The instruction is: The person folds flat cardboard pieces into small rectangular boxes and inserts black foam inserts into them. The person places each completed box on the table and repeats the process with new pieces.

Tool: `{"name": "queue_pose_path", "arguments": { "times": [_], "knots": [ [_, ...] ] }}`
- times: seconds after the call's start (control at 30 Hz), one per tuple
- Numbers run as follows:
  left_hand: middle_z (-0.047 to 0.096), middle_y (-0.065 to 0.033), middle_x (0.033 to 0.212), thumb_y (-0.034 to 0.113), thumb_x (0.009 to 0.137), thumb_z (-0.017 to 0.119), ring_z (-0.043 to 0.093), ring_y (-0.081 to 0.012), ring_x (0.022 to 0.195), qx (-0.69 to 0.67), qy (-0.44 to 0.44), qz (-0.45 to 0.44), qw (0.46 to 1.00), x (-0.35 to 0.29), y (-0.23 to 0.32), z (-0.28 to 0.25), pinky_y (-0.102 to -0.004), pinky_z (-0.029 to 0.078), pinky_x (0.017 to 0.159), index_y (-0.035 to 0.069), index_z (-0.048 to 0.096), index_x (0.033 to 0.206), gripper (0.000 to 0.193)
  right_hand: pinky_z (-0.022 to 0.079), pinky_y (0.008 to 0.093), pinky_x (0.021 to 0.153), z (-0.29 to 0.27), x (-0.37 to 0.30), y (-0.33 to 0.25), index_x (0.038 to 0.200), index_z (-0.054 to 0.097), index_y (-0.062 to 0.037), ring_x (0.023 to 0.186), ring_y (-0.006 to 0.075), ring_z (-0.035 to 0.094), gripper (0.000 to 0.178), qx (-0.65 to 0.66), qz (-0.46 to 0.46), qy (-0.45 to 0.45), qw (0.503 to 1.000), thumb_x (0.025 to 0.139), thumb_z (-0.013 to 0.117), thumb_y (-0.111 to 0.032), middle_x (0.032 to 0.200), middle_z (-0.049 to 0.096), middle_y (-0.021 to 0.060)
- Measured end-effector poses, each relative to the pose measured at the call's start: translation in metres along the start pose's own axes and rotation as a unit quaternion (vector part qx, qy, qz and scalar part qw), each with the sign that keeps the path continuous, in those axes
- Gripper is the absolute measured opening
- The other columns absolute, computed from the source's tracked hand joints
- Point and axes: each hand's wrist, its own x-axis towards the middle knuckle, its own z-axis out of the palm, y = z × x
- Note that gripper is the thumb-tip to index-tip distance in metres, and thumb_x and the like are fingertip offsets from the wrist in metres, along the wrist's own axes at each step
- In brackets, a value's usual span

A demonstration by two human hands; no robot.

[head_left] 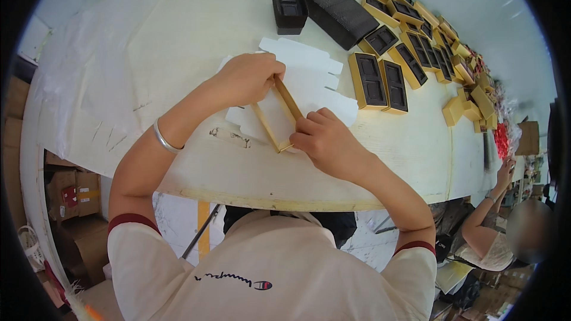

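A shallow box with gold-coloured walls (266, 127) and a white inside lies tilted in front of me on the table. My left hand (252, 77) is closed on its far end, fingertips pinching the wall near the corner. At the near right corner, my right hand (324, 141) grips the side wall between thumb and bent fingers. Beneath and behind the box are flat white card blanks (297, 54) with cut tabs along their edges. My hands partly hide the box's far end and right side.
Several gold boxes with black inserts (370, 82) spread over the right side. A stack of black trays (289, 9) stands at the back beside a long black textured piece (340, 15). Clear plastic film (83, 65) covers the left. Another person's arm (485, 226) is at far right.
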Motion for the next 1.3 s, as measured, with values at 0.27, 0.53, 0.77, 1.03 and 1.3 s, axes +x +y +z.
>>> {"name": "queue_pose_path", "arguments": {
  "times": [0.27,0.53,0.77,1.03,1.3],
  "knots": [
    [0.057,-0.0095,0.096,0.009,0.080,0.060,0.057,-0.0252,0.080,-0.024,0.017,-0.018,0.999,-0.009,-0.012,0.000,-0.0338,0.047,0.071,0.005,0.062,0.092,0.012,0.050,0.0373,0.069,-0.064,0.054,0.047,0.110,0.062,-0.0063,0.075,0.0287,0.063,0.037,0.192,0.171,-0.020,0.966,0.079,0.072,-0.023,0.098,0.061,0.0134],
    [0.049,-0.0120,0.125,0.020,0.072,0.078,0.057,-0.0207,0.089,-0.226,-0.081,0.031,0.970,-0.036,-0.009,-0.018,-0.0317,0.050,0.081,0.007,0.045,0.135,0.072,0.049,0.0391,0.076,-0.004,0.126,0.158,0.083,0.064,-0.0037,0.086,0.0308,0.060,0.010,-0.183,0.070,0.134,0.971,0.075,0.067,-0.009,0.089,0.063,0.0112],
    [0.054,-0.0092,0.119,0.006,0.067,0.080,0.057,-0.0202,0.094,-0.198,-0.045,-0.038,0.978,-0.049,0.000,-0.007,-0.0309,0.051,0.086,0.006,0.048,0.130,0.071,0.048,0.0410,0.072,-0.026,0.124,0.157,0.075,0.064,-0.0049,0.082,0.0305,0.059,0.016,-0.206,0.065,0.200,0.956,0.074,0.071,-0.019,0.078,0.062,0.0110],
    [0.056,-0.0079,0.112,0.007,0.068,0.079,0.057,-0.0218,0.093,-0.182,-0.010,-0.045,0.982,-0.058,0.006,-0.002,-0.0305,0.051,0.084,0.005,0.052,0.122,0.060,0.043,0.0215,0.063,-0.093,0.024,0.063,0.092,0.064,-0.0030,0.072,0.0055,0.053,0.023,0.453,0.219,0.240,0.830,0.082,0.073,-0.022,0.080,0.061,-0.0026],
    [0.050,-0.0103,0.125,0.006,0.071,0.076,0.055,-0.0241,0.102,-0.180,-0.045,-0.052,0.981,-0.062,0.012,-0.003,-0.0326,0.051,0.086,0.007,0.045,0.131,0.068,0.044,0.0210,0.062,-0.024,-0.063,0.027,0.093,0.065,-0.0032,0.066,0.0063,0.056,0.026,0.713,0.353,0.165,0.583,0.084,0.071,-0.027,0.080,0.066,-0.0002]
  ]
}}
